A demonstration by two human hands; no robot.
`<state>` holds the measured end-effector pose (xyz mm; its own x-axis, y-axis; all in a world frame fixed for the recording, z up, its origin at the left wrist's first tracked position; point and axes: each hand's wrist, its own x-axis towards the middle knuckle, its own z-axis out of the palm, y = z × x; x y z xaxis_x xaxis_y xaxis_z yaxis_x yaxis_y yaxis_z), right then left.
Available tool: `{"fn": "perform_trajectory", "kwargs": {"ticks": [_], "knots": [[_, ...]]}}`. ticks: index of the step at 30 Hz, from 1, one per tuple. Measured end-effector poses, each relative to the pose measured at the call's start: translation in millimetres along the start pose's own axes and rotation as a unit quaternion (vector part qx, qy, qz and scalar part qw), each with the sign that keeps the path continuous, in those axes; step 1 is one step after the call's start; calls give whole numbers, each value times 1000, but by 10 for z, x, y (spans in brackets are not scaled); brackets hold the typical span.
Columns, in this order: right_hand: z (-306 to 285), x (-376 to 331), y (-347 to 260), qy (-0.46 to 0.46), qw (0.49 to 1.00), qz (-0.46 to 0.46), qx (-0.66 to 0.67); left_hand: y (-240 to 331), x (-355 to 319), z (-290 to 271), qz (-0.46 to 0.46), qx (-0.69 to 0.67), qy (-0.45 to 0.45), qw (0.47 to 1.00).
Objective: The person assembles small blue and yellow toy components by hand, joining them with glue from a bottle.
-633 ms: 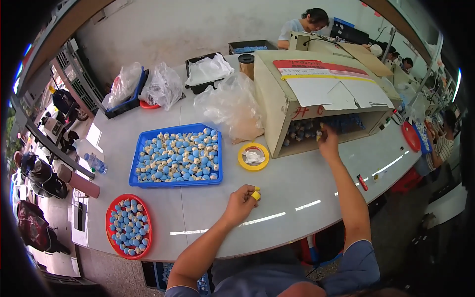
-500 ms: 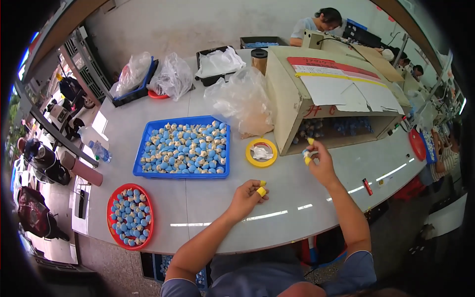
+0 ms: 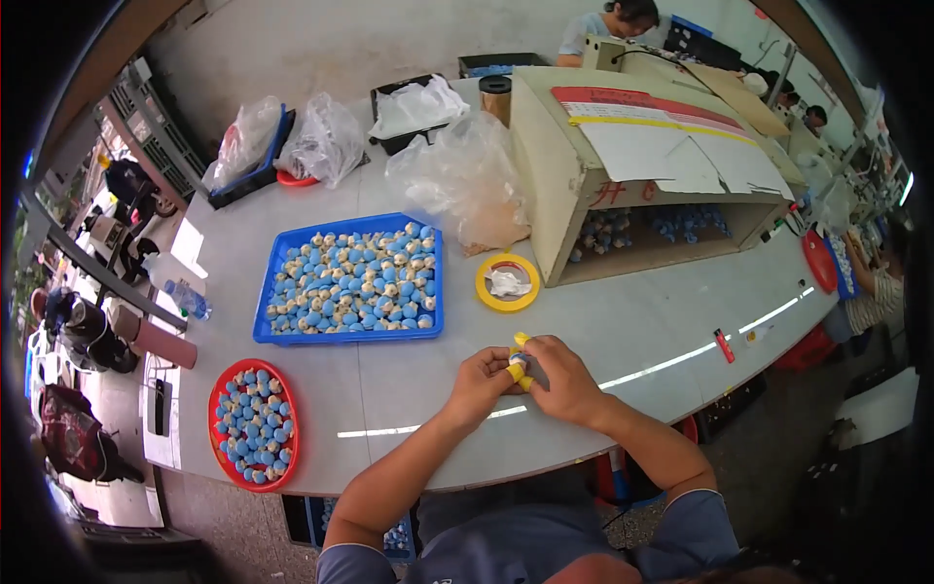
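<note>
Over the near middle of the table, my left hand [image 3: 481,385] and my right hand [image 3: 564,382] meet, with yellow tape on several fingertips. Between their pinched fingers is a small blue-and-white figure piece [image 3: 519,361], mostly covered by the fingers. Similar blue-and-cream figure pieces [image 3: 355,277] fill the blue tray [image 3: 259,321] beyond my left hand. More lie in the red oval tray [image 3: 297,428] at the left. In the open front of a beige box [image 3: 550,209], past my right hand, sit further blue pieces [image 3: 693,222].
A yellow tape roll [image 3: 484,295] lies between the box and the blue tray. Plastic bags [image 3: 462,180] and dark bins stand along the back. A red lighter [image 3: 724,346] rests at the right, a water bottle [image 3: 188,300] at the left. A person [image 3: 584,37] sits behind the box.
My right hand has come from the box's opening toward me and left, bringing the small figure piece to my left hand. My left hand now pinches it too. The view has shifted slightly.
</note>
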<state>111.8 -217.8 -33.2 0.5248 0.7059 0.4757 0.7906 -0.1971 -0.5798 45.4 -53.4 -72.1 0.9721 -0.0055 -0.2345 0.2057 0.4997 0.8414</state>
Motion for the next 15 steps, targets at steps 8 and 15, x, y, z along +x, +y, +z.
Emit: {"fn": "perform_trajectory", "kwargs": {"ticks": [8,15], "knots": [[-933,-896,694,424,873,219,-98,203,-121,-47,-41,31,66,996],[-2153,-1906,1671,495,621,506,-336,197,-48,-30,-74,11,48,996]]}}
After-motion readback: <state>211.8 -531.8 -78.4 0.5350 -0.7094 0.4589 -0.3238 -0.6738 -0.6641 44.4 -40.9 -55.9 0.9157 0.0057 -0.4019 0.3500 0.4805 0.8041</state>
